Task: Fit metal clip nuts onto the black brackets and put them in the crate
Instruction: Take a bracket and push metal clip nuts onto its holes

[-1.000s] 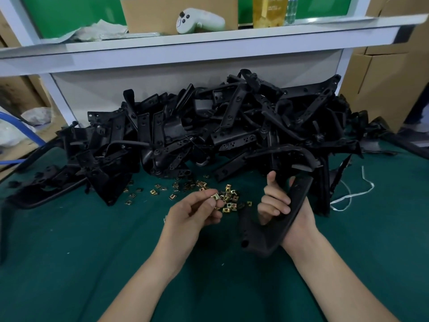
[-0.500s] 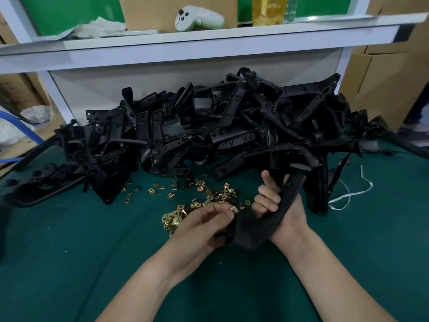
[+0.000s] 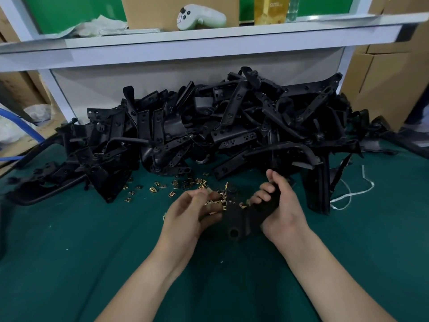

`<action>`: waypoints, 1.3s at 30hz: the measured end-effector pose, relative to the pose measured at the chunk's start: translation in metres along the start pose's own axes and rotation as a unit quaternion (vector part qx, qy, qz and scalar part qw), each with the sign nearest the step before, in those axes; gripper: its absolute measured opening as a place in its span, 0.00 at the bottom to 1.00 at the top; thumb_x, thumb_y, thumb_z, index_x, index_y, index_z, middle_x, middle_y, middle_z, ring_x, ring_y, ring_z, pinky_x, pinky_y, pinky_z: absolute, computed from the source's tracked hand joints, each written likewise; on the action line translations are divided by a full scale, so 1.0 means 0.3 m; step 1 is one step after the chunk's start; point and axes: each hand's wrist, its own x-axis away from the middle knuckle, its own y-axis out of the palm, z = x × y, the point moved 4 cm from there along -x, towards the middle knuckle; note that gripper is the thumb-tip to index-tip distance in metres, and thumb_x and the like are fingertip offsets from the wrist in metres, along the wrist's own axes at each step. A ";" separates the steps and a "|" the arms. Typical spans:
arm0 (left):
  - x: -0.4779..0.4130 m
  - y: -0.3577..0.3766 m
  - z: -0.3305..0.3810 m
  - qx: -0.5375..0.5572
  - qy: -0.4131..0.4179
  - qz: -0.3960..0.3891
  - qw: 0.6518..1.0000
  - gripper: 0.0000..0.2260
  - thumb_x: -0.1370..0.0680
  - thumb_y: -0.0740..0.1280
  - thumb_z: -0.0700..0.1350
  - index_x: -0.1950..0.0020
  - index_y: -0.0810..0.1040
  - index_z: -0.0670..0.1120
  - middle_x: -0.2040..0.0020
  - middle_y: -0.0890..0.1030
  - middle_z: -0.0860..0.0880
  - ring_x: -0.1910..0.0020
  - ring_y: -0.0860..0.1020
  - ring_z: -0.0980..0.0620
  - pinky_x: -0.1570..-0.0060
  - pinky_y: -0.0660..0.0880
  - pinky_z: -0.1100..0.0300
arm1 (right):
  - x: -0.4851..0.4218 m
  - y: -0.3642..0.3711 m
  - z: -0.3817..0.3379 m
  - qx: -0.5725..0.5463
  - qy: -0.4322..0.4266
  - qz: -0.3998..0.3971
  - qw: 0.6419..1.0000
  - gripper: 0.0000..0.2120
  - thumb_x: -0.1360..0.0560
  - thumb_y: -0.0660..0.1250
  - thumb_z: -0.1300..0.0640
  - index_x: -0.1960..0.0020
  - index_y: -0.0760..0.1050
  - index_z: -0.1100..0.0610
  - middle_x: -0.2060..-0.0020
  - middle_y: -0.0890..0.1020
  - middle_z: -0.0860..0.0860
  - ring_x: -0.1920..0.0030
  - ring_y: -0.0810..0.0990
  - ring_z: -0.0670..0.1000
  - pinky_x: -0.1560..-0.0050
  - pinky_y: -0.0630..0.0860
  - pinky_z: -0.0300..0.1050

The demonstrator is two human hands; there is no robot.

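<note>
**Bracket clamped at right, nuts blurred at left**

Clamped with the right grip [image 3: 281, 205] round the upper arm of a black bracket [image 3: 241, 220], the bracket's round-holed end turned toward 6 o'clock over the green surface [image 3: 69, 263]. Curled with the left grip [image 3: 189, 213] at 9 o'clock of that bracket, fingertips among gold clip nuts [image 3: 154, 188]. Too blurred to tell whether pinching one or only touching. More nuts scattered out toward 10 o'clock. Heaped at 12 o'clock, a pile of black brackets [image 3: 232, 126] against a white shelf unit [image 3: 209, 43]. At 3 o'clock, a white cord [image 3: 348, 194]. Up on the shelf, a white controller [image 3: 199, 16].
</note>
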 end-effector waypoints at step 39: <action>-0.011 -0.006 0.002 -0.058 0.018 -0.024 0.998 0.11 0.17 0.64 0.40 0.39 0.82 0.48 0.60 0.79 0.51 0.64 0.77 0.56 0.63 0.77 0.64 | 0.003 -0.002 -0.005 -0.010 0.004 -0.009 1.000 0.08 0.20 0.65 0.53 0.56 0.79 0.53 0.73 0.65 0.45 0.75 0.63 0.45 0.72 0.67 0.39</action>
